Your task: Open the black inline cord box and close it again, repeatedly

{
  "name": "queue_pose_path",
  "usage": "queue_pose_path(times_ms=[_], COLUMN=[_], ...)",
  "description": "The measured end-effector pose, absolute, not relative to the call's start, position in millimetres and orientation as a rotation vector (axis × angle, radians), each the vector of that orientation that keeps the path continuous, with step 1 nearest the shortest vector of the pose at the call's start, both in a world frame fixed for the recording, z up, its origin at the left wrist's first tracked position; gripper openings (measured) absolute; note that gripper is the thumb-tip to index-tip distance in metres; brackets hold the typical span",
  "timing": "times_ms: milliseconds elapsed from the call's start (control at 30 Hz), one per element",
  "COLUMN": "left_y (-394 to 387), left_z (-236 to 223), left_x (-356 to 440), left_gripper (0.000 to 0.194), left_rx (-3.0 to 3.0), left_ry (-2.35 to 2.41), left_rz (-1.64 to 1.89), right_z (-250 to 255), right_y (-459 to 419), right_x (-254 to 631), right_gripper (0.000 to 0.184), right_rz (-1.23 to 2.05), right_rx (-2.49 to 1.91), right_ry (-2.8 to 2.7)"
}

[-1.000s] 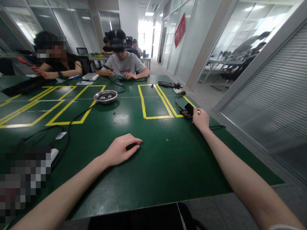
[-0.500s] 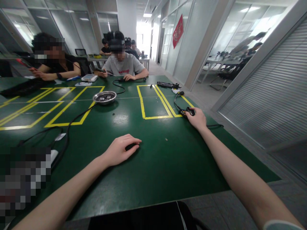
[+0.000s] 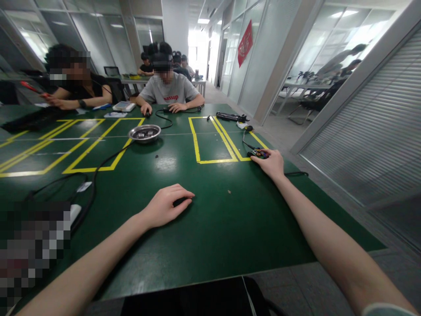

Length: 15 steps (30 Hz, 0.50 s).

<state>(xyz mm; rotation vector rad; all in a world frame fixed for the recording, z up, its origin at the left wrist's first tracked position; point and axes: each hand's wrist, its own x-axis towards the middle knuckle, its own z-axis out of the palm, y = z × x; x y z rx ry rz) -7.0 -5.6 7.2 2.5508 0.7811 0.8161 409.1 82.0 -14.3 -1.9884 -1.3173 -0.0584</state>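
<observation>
Right hand (image 3: 271, 163): curved round small black-and-multicoloured item (image 3: 258, 153), newly showing colours, apparently uncovered for handling; pinch uncertain. Left hand (image 3: 164, 204): fingers together, thumb near; hold uncertain.

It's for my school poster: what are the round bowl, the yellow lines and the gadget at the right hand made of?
The round bowl looks like polished metal, perhaps steel: silvery with glints.
The yellow lines look like smooth tape, maybe paint: flat, straight-edged strips.
The gadget at the right hand may be plastic: dark with colourful bits, but too small to be sure.
</observation>
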Motion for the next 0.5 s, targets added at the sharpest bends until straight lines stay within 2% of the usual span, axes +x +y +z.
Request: queue_pose_path(times_ms=[200,333,500], left_y=[-6,-7,-6], left_z=[9,10,10], left_x=[-6,-6,-6], left_gripper=[0.02,0.021,0.021], left_rx=[2.543,2.537,2.536], left_ry=[0.784,0.791,0.792], left_rz=[0.801,0.787,0.777], right_z=[-17,-22,-17], right_y=[82,84,82], right_x=[410,413,400], right_gripper=[0.05,0.043,0.041], right_rz=[-0.218,-0.092,-0.017], right_rx=[-1.975,-2.105,-2.038], right_ry=[-1.302,-1.366,-1.53])
